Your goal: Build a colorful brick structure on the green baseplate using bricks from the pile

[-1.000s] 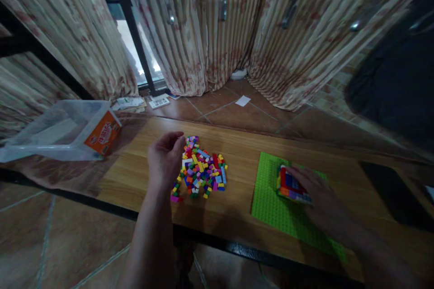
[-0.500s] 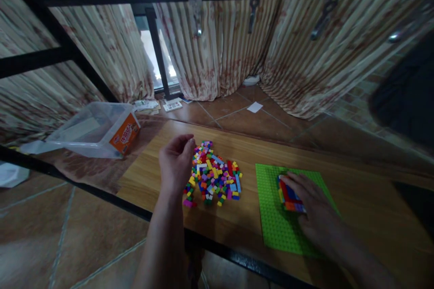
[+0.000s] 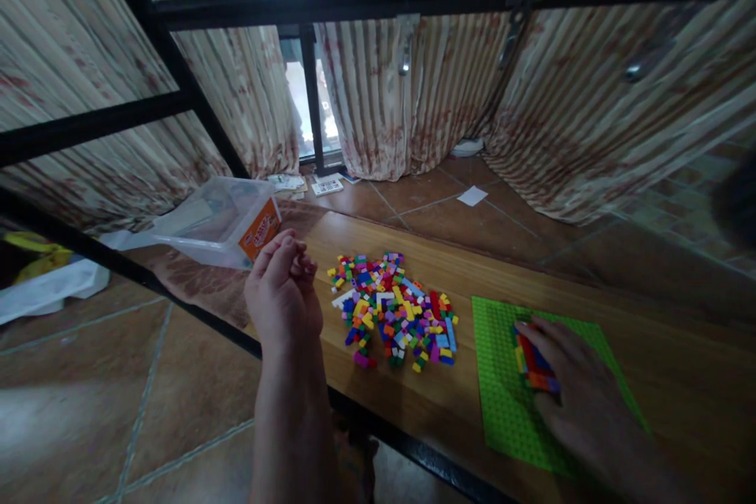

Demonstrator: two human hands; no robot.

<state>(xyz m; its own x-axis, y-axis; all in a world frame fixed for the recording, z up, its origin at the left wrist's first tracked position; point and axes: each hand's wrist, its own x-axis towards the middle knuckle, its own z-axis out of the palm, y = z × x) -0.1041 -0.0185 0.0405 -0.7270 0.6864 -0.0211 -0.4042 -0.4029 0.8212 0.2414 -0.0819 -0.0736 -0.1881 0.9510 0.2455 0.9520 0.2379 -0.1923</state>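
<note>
My left hand (image 3: 283,295) is raised left of a loose pile of small coloured bricks (image 3: 395,311). Its fingers are curled in with the tips together; what they hold, if anything, is too small to make out. On the right, my right hand (image 3: 582,378) rests over a small block of joined toy bricks (image 3: 536,366), red, yellow, orange, purple and blue, with its fingers around the far side and the thumb near the close side. This block sits on a green studded baseplate (image 3: 496,417). The palm hides part of the block and of the plate.
The bricks and baseplate lie on a wooden tabletop (image 3: 354,236) with a black front edge. A clear plastic bin (image 3: 206,228) with an orange label stands behind on the left. Black metal bars (image 3: 354,0) cross above, before striped curtains (image 3: 366,94).
The view has turned left, so the table appears further right. My left hand has moved left, away from the pile, and turned with fingers curled upward. My right hand stays on the brick block.
</note>
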